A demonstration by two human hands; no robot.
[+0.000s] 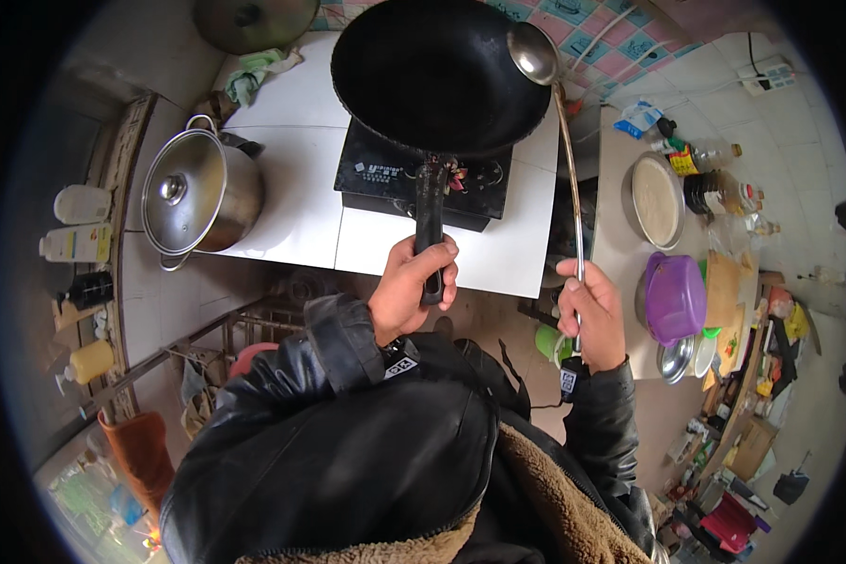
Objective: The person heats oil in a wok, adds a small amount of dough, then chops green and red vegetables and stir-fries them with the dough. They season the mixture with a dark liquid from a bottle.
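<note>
My left hand (414, 285) is closed around the black handle of a dark wok (440, 77). The wok is over a black induction cooker (381, 173) on a white tiled counter; whether it rests on the cooker or is raised cannot be told. Nothing distinct shows inside its dark bowl. My right hand (592, 307) grips the long metal handle of a ladle (534, 53), fingers around the lower end. The ladle's rounded bowl overlaps the wok's right rim in view.
A lidded steel pot (236, 194) stands left, below a green cloth (250, 77). The right-hand counter holds a bowl of pale contents (656, 201), a purple basin (677, 296), several bottles (722, 192) and a metal bowl (676, 358). A green bin (550, 343) is on the floor.
</note>
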